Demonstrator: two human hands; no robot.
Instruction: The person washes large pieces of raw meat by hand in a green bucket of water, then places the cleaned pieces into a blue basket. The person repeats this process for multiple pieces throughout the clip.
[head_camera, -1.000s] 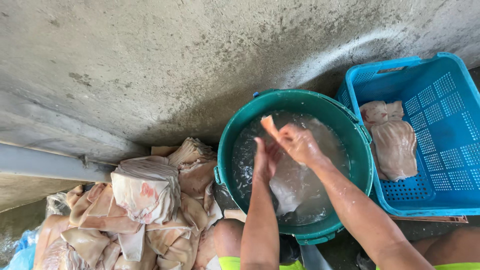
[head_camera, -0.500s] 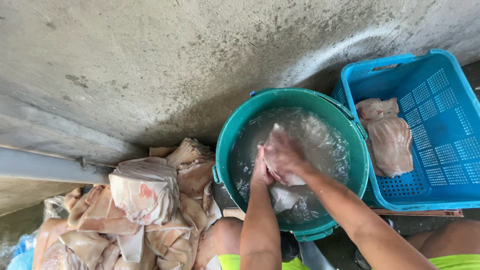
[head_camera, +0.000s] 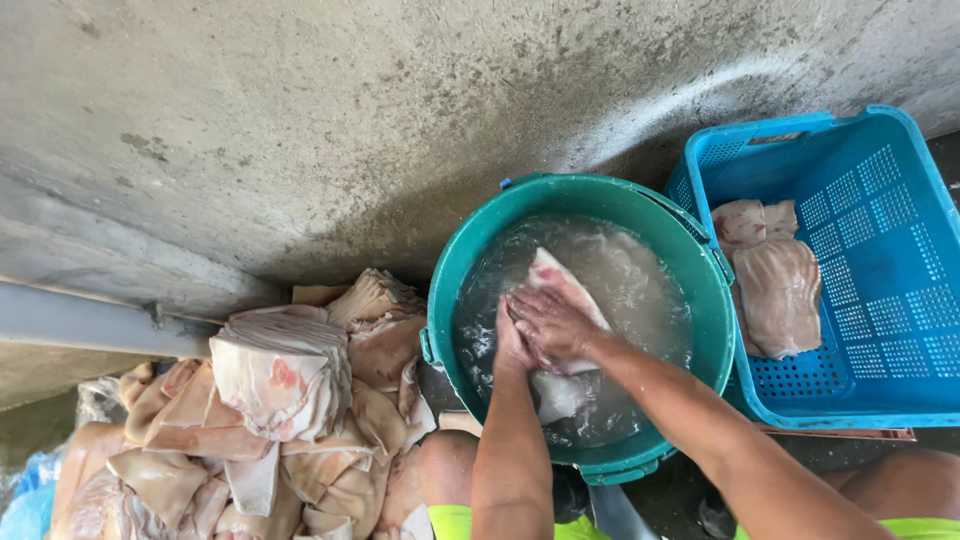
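A teal round bucket (head_camera: 700, 255) holds cloudy water. Both my hands are in it, pressed on one pale slab of raw meat (head_camera: 560, 280) with a pink edge. My left hand (head_camera: 512, 340) grips the slab's near side. My right hand (head_camera: 555, 325) lies on top of the slab, fingers curled over it. The lower part of the slab is under the water.
A blue plastic crate (head_camera: 880, 200) at the right holds two washed meat pieces (head_camera: 775, 290). At the left lies a heap of several raw meat slabs (head_camera: 280, 390). A grey concrete wall (head_camera: 350, 120) fills the top, with a grey pipe (head_camera: 80, 320) at left.
My hands, raised above the water a second ago, have dropped into the bucket and now press the slab at the water's surface.
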